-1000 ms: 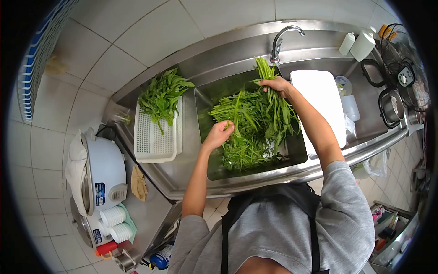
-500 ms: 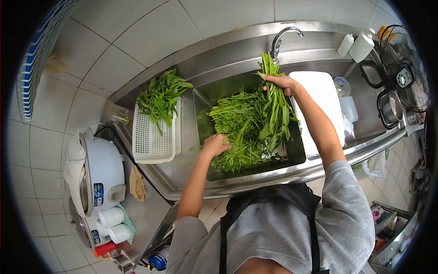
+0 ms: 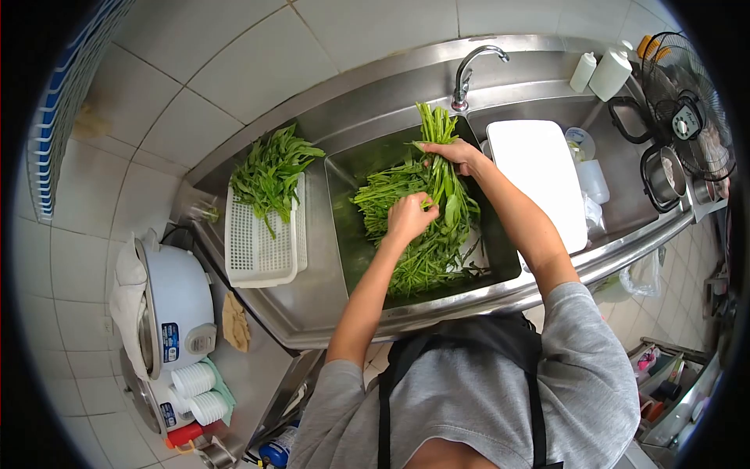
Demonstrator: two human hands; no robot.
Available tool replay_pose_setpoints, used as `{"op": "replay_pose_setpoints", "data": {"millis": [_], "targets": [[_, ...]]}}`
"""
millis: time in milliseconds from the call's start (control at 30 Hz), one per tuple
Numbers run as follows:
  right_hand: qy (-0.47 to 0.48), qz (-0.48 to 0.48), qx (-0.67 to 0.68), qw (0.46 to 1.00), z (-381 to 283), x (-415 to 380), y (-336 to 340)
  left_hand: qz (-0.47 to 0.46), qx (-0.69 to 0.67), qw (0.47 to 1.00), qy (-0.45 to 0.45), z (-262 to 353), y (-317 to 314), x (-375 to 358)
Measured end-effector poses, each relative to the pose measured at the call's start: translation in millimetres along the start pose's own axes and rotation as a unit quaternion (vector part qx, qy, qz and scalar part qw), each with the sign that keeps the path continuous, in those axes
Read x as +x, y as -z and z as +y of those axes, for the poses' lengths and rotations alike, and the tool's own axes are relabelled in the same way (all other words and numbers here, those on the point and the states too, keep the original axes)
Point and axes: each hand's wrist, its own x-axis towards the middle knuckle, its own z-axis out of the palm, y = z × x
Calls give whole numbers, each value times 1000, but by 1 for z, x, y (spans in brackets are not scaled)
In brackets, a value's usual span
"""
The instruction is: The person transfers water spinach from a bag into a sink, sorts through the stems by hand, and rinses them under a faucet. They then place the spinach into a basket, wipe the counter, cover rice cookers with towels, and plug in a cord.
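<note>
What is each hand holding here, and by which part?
Right hand grips a bunch of leafy greens near its stem end. Left hand closes on the bunch's leafy middle.

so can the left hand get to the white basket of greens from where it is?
Probably yes. The left hand is shut on greens in the sink, and the white basket sits just left on the drainboard, nothing between; it would need to let go first.

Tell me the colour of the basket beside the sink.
White basket, in the head view.
</note>
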Motion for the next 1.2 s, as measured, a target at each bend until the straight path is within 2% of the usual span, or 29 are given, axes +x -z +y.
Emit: {"op": "replay_pose_setpoints", "data": {"millis": [133,200,300,433,533,633,733,833,933,1033,1133,1200], "targets": [[52,15,-65,996,0,-6,2,-78,-88,993,25,-15,25,8],[38,-22,-74,996,0,-3,2,-106,-174,979,5,-24,32,11],[47,-47,-71,995,1,2,0,-167,-209,963,-8,-29,52,14],[117,-41,-51,991,5,12,-1,-215,-254,940,79,-24,80,10],[104,-76,-37,991,5,13,-3,-207,-246,946,40,-37,76,14],[71,-68,-51,994,1,9,-6,-231,-216,949,-14,-42,81,16],[71,-52,-74,993,-5,2,-11,-290,-202,935,22,-32,101,14],[37,-51,-99,993,-8,6,-8,-304,-219,919,123,-45,105,17],[19,-31,-115,993,-8,6,-8,-257,-240,934,69,-50,109,13],[19,27,-133,991,-9,-2,-15,-66,-149,985,-57,-71,85,14],[25,87,-123,988,-4,6,-19,-40,-99,994,26,-68,76,9],[28,107,-134,985,-1,10,-17,-30,-64,997,22,-59,75,4]]}}
